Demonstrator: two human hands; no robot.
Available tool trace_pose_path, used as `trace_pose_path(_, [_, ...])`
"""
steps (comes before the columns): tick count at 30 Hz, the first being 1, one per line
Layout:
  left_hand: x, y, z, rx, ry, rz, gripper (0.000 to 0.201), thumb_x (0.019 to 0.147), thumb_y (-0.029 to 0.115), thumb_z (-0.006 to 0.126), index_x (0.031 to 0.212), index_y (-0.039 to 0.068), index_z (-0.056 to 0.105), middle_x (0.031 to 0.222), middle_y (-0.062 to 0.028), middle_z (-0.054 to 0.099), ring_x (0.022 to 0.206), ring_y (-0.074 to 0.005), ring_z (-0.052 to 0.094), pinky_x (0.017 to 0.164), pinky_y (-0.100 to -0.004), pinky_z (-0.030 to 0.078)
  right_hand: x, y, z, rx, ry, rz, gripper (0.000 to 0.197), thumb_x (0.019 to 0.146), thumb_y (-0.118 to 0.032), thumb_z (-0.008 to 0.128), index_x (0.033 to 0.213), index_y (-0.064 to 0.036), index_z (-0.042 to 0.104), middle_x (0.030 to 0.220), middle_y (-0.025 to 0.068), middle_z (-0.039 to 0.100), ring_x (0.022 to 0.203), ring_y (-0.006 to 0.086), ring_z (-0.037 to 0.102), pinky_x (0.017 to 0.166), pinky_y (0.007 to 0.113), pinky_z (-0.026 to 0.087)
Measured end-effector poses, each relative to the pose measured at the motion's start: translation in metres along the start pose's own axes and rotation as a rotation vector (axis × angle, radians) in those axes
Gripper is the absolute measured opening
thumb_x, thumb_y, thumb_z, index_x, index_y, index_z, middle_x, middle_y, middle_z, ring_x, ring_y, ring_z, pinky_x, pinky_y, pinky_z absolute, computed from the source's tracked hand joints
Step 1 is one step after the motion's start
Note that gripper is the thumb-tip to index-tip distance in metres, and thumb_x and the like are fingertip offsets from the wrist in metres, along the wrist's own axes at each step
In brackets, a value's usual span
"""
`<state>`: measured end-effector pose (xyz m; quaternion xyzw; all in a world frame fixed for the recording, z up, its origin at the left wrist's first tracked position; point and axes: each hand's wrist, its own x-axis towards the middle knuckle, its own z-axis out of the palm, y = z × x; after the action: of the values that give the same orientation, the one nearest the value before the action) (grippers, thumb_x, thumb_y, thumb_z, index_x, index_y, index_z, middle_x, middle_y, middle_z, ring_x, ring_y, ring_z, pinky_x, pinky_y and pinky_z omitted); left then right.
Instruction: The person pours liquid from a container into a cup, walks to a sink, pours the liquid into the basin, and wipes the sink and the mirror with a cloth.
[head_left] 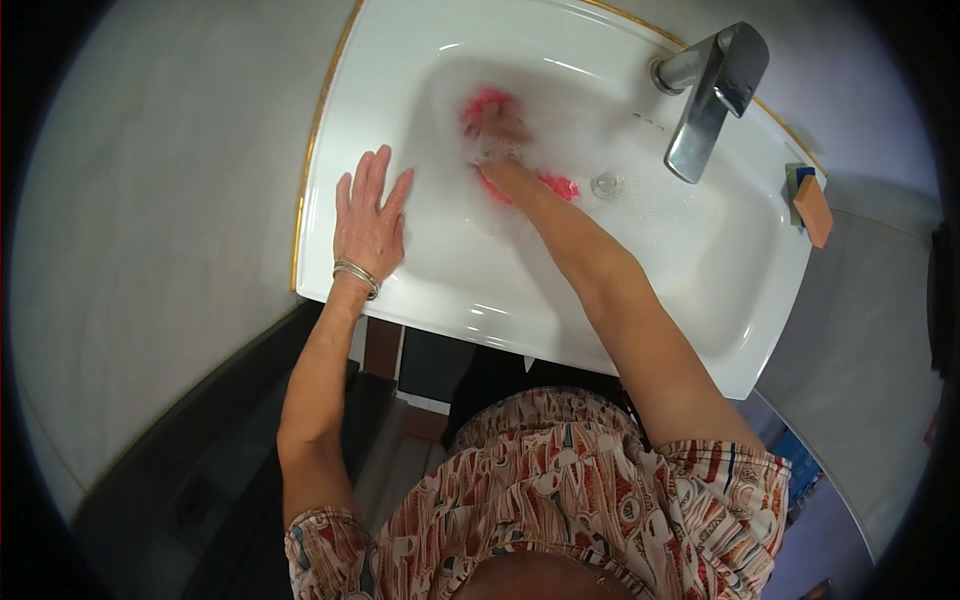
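My left hand (pixel 370 222) rests flat on the white sink's (pixel 440 292) left ledge, fingers stretched out and slightly spread, with metal bangles at the wrist. Cloudy, soapy water stands in the basin. My right hand (pixel 503 135) is dipped into it near the back left, over a soft pinkish-red piece, seemingly cloth (pixel 560 186). Parts of this red piece show on both sides of the hand and wrist. Suds and murky water blur my right fingers, so whether they grip it cannot be made out.
A chrome faucet (pixel 700 110) rises at the back right, its spout over the basin. Below it lies a round drain fitting (pixel 607 186). An orange bar-shaped block (pixel 813 212) and a green-and-blue item (pixel 800 180) sit on the right rim. A grey wall (pixel 190 150) borders the left side.
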<state>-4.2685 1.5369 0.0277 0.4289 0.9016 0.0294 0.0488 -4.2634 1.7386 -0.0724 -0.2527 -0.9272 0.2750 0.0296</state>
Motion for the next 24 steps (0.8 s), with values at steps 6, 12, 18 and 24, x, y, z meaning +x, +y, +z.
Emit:
trace_pose_path(6, [0.008, 0.005, -0.001, 0.019, 0.027, 0.030, 0.061, 0.074, 0.004, 0.058, 0.130, 0.015, 0.038, 0.146, -0.0121, 0.015, 0.135, -0.0290, 0.015, 0.108, -0.0478, 0.015, -0.051, 0.023, -0.003, -0.056, -0.216, -0.245, 0.037, 0.078, -0.020, 0.054, 0.110, -0.0015, 0.046, 0.108, 0.0183, 0.049, 0.095, 0.0339, 0.053, 0.082, 0.043, 0.045])
trace_pose_path(12, [0.005, 0.001, 0.000, 0.048, 0.009, 0.010, 0.059, 0.074, 0.005, 0.058, 0.130, 0.015, 0.039, 0.146, -0.0121, 0.014, 0.135, -0.0286, 0.014, 0.108, -0.0475, 0.014, -0.099, 0.024, -0.017, -0.047, -0.587, -0.459, 0.037, 0.076, -0.019, 0.053, 0.108, -0.0016, 0.049, 0.110, 0.0171, 0.049, 0.099, 0.0328, 0.051, 0.081, 0.043, 0.046])
trace_pose_path(18, [0.006, 0.005, -0.005, 0.023, -0.023, 0.014, 0.061, 0.073, 0.005, 0.059, 0.130, 0.014, 0.039, 0.146, -0.0125, 0.014, 0.135, -0.0283, 0.012, 0.108, -0.0470, 0.013, -0.093, 0.003, -0.010, -0.145, -0.315, -0.314, 0.055, 0.061, -0.015, 0.065, 0.112, -0.0055, 0.045, 0.106, 0.0150, 0.047, 0.098, 0.0325, 0.047, 0.078, 0.041, 0.042])
trace_pose_path(24, [0.002, 0.007, -0.006, -0.029, -0.032, 0.006, 0.059, 0.072, 0.005, 0.060, 0.128, 0.013, 0.043, 0.147, -0.0128, 0.012, 0.136, -0.0290, 0.011, 0.108, -0.0480, 0.012, -0.074, 0.010, 0.000, -0.073, -0.124, -0.283, 0.047, 0.064, -0.017, 0.066, 0.105, -0.0055, 0.047, 0.103, 0.0139, 0.047, 0.097, 0.0325, 0.046, 0.077, 0.041, 0.041])
